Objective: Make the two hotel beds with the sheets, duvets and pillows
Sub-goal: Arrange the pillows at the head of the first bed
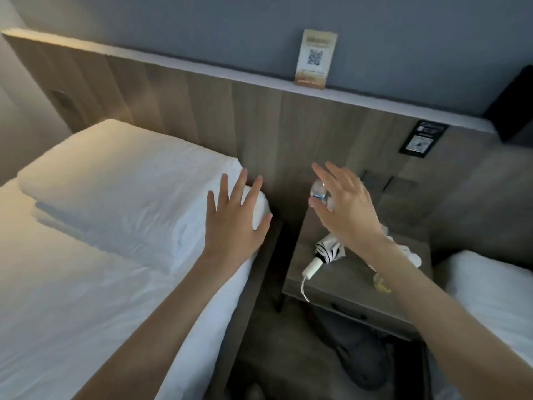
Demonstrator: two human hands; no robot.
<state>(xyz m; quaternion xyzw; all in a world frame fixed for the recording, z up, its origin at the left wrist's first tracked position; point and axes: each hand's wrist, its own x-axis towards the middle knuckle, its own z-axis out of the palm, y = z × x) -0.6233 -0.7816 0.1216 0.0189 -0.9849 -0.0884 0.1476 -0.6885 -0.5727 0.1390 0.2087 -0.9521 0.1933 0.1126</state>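
Pillow (129,194) on left bed (72,298), nightstand (346,281) between beds, umbrella (326,252) on nightstand

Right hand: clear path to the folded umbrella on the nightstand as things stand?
Probably yes. The right hand is open above the nightstand, and the folded umbrella lies just below its wrist with nothing on top. The water bottle stands nearer the headboard, out of the way.

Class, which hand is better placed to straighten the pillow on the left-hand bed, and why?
Left. The left hand is spread open at the end of the pillow; the right hand hovers over the nightstand, away from it.
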